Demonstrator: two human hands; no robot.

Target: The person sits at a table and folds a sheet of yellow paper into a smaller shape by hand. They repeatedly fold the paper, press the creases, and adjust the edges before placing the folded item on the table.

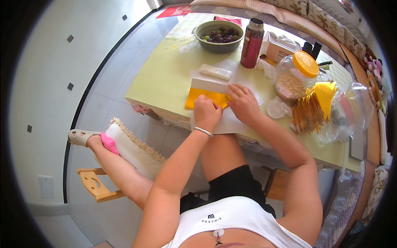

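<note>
A shiny golden-yellow sheet with a white reverse (pixel 197 96) was observed on the rectangular pale-green tabletop (pixel 165 70), ahead of the seated person; its far part was turned to show white; a loose white paper sheet (pixel 232 125) was seen partly beneath it.

The left hand (pixel 208 112) was placed at the 5 o'clock side of the golden-yellow sheet; its fingers were curled closed and the near edge was gripped. The right hand (pixel 244 103) was placed at 3 o'clock; its fingers were bent and laid at the right-hand end; whether the sheet was pinched by the thumb could not be told.

Positions were noted from the golden-yellow sheet: a white oblong packet (pixel 216 72) was found near it at 12 o'clock; a grey-green colander (pixel 198 32) of dark and green grapes (pixel 222 36) was set farther out at 12; a tall magenta metal flask (pixel 251 47) was stood between 1 and 2; a clear jar with an orange-yellow lid (pixel 287 87) was placed just before 3; crumpled white tissue (pixel 279 108) and gold foil fringe (pixel 307 113) were seen at 3.
</note>
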